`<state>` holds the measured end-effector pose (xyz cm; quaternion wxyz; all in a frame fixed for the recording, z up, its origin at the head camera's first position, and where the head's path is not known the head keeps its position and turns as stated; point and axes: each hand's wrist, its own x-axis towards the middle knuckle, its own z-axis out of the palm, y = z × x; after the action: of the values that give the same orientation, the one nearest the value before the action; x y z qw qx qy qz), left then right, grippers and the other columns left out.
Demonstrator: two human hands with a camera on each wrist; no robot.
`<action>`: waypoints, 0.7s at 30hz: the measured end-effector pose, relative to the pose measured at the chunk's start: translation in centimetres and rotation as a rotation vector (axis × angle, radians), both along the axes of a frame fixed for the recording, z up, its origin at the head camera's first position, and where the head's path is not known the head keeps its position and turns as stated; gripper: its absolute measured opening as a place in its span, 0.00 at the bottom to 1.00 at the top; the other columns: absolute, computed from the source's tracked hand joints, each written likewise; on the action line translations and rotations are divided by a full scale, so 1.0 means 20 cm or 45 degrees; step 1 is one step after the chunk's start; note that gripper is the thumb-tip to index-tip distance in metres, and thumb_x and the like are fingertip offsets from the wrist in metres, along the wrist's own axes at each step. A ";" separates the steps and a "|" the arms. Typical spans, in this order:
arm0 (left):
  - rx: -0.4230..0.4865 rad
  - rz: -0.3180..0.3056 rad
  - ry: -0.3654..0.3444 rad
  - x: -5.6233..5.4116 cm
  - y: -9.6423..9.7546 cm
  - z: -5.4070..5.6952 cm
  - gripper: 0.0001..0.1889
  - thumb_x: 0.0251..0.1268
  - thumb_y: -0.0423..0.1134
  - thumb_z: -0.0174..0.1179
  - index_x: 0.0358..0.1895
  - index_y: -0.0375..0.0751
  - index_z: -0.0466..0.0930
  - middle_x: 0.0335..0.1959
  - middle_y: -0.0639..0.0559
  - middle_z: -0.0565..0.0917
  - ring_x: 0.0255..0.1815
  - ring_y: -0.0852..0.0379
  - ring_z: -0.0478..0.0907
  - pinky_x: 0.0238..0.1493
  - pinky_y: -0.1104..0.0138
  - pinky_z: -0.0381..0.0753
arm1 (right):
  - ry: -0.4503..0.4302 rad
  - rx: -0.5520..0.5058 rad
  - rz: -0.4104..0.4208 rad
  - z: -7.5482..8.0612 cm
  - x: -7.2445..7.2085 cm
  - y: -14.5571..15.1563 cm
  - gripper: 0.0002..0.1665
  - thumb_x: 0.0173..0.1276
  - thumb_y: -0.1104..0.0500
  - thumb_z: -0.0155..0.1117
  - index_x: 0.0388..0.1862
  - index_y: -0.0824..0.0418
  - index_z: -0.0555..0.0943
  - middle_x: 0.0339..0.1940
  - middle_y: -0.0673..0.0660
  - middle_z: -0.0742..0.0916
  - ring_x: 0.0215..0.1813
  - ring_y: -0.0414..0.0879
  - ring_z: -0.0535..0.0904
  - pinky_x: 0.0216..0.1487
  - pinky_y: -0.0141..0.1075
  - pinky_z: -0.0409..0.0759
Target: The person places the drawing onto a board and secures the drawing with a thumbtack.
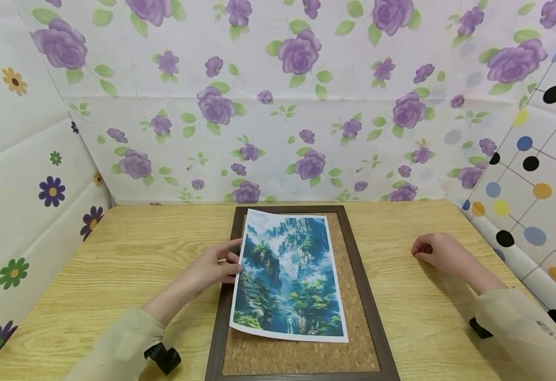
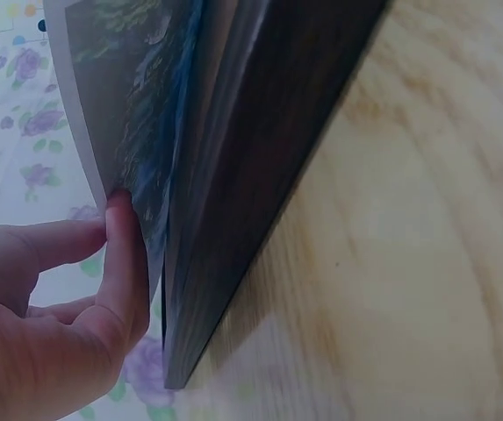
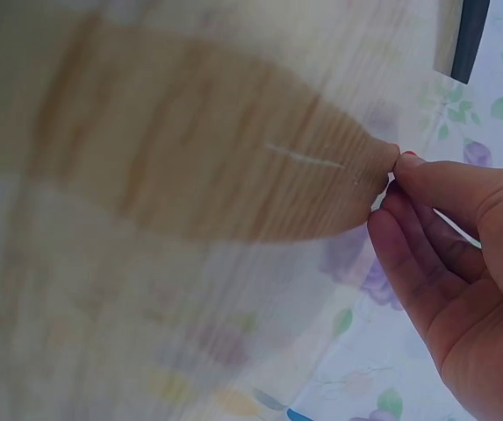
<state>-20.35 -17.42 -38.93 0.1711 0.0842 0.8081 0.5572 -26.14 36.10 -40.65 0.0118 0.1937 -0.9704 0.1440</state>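
A printed landscape picture (image 1: 287, 275) of blue misty mountains, trees and a waterfall lies over a cork board (image 1: 301, 360) with a dark brown frame (image 1: 361, 264). The paper sits slightly tilted, its left edge raised. My left hand (image 1: 213, 267) pinches that left edge between thumb and fingers, beside the frame's left bar. In the left wrist view the sheet (image 2: 119, 96) stands away from the frame's side (image 2: 242, 158). Over the table at the right, my right hand (image 1: 441, 254) pinches a small red thing (image 3: 409, 153), mostly hidden by its fingertips.
The wooden table (image 1: 154, 238) extends on both sides of the board. Behind it hangs a white cloth (image 1: 268, 137) with purple roses. A flower-patterned cloth (image 1: 20, 222) flanks the left side, and a dotted one (image 1: 520, 211) the right.
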 end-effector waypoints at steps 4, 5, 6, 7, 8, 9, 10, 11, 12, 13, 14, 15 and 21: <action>0.024 -0.020 -0.007 0.01 0.01 0.00 0.37 0.71 0.31 0.56 0.80 0.39 0.49 0.43 0.43 0.73 0.40 0.57 0.81 0.46 0.60 0.87 | -0.008 -0.001 0.019 0.01 -0.01 0.00 0.04 0.63 0.66 0.69 0.33 0.57 0.86 0.30 0.48 0.87 0.32 0.36 0.79 0.32 0.31 0.79; 0.027 -0.021 -0.008 0.01 0.01 0.00 0.37 0.71 0.30 0.56 0.80 0.39 0.49 0.43 0.44 0.73 0.40 0.57 0.81 0.45 0.60 0.87 | -0.012 -0.004 0.026 0.02 -0.01 0.00 0.04 0.63 0.66 0.69 0.33 0.58 0.86 0.30 0.48 0.87 0.32 0.36 0.79 0.32 0.31 0.79; 0.027 -0.021 -0.008 0.01 0.02 0.00 0.37 0.71 0.30 0.56 0.79 0.38 0.49 0.43 0.44 0.73 0.39 0.57 0.81 0.45 0.60 0.87 | -0.010 -0.004 0.032 0.02 -0.01 0.00 0.03 0.63 0.65 0.69 0.33 0.58 0.86 0.30 0.47 0.87 0.32 0.35 0.79 0.32 0.31 0.78; 0.024 -0.020 -0.006 0.01 0.02 -0.01 0.38 0.71 0.30 0.56 0.79 0.38 0.49 0.42 0.44 0.73 0.39 0.58 0.81 0.45 0.60 0.88 | -0.008 -0.007 0.039 0.03 -0.02 0.00 0.02 0.64 0.65 0.69 0.32 0.59 0.86 0.30 0.47 0.87 0.31 0.35 0.79 0.32 0.30 0.78; 0.019 -0.021 -0.004 0.02 0.02 -0.01 0.37 0.71 0.30 0.56 0.79 0.37 0.49 0.43 0.44 0.74 0.39 0.58 0.81 0.45 0.60 0.88 | -0.009 -0.007 0.042 0.04 -0.02 0.00 0.02 0.64 0.64 0.68 0.32 0.60 0.85 0.29 0.47 0.87 0.31 0.35 0.79 0.32 0.30 0.78; 0.012 -0.020 -0.002 0.02 0.02 -0.01 0.37 0.71 0.30 0.56 0.79 0.37 0.49 0.42 0.43 0.74 0.39 0.58 0.81 0.45 0.61 0.88 | -0.015 -0.011 0.044 0.04 -0.02 -0.01 0.02 0.65 0.64 0.68 0.32 0.61 0.85 0.29 0.47 0.87 0.31 0.35 0.79 0.32 0.30 0.78; 0.004 -0.024 0.002 0.02 0.02 -0.01 0.37 0.70 0.30 0.56 0.79 0.37 0.49 0.42 0.43 0.74 0.39 0.58 0.82 0.46 0.60 0.88 | -0.015 -0.013 0.047 0.05 -0.03 -0.01 0.03 0.66 0.63 0.68 0.32 0.61 0.85 0.29 0.47 0.87 0.31 0.35 0.78 0.32 0.30 0.78; -0.002 -0.027 0.007 0.02 0.02 -0.01 0.37 0.70 0.30 0.56 0.79 0.36 0.50 0.42 0.43 0.74 0.39 0.58 0.82 0.46 0.60 0.88 | -0.013 -0.012 0.050 0.05 -0.03 -0.02 0.03 0.66 0.63 0.68 0.32 0.61 0.85 0.29 0.48 0.87 0.31 0.35 0.79 0.32 0.30 0.78; -0.008 -0.032 0.010 0.02 0.02 -0.01 0.37 0.70 0.29 0.57 0.79 0.35 0.50 0.42 0.43 0.74 0.39 0.58 0.82 0.46 0.60 0.88 | -0.012 -0.011 0.050 0.06 -0.04 -0.02 0.03 0.66 0.63 0.68 0.32 0.61 0.85 0.29 0.48 0.87 0.31 0.35 0.79 0.32 0.30 0.78; -0.015 -0.035 0.013 0.02 0.02 -0.01 0.37 0.70 0.29 0.57 0.79 0.35 0.50 0.42 0.43 0.74 0.39 0.58 0.82 0.46 0.61 0.88 | -0.018 -0.013 0.051 0.07 -0.05 -0.03 0.02 0.65 0.63 0.68 0.33 0.61 0.85 0.29 0.48 0.87 0.31 0.36 0.79 0.31 0.30 0.78; -0.018 -0.040 0.017 0.03 0.02 -0.01 0.37 0.70 0.29 0.57 0.79 0.34 0.50 0.42 0.42 0.75 0.39 0.58 0.82 0.46 0.60 0.88 | -0.018 -0.009 0.053 0.08 -0.05 -0.04 0.02 0.65 0.63 0.68 0.34 0.61 0.85 0.29 0.48 0.87 0.31 0.36 0.79 0.32 0.30 0.79; -0.020 -0.045 0.019 0.03 0.02 -0.01 0.37 0.70 0.29 0.57 0.79 0.34 0.50 0.42 0.42 0.74 0.38 0.58 0.82 0.45 0.60 0.88 | -0.014 -0.005 0.058 0.08 -0.06 -0.05 0.01 0.64 0.64 0.69 0.34 0.61 0.86 0.30 0.49 0.87 0.31 0.37 0.79 0.32 0.31 0.79; -0.034 -0.068 0.031 0.03 0.03 -0.02 0.37 0.69 0.28 0.57 0.78 0.31 0.51 0.42 0.42 0.75 0.36 0.58 0.82 0.44 0.61 0.88 | 0.017 0.026 0.100 0.15 -0.13 -0.13 0.03 0.64 0.66 0.68 0.36 0.60 0.86 0.30 0.50 0.87 0.32 0.38 0.80 0.34 0.33 0.81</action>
<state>-19.80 -16.92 -39.38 0.1773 0.1101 0.8149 0.5407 -28.78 33.47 -37.62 0.0106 0.2327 -0.9634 0.1330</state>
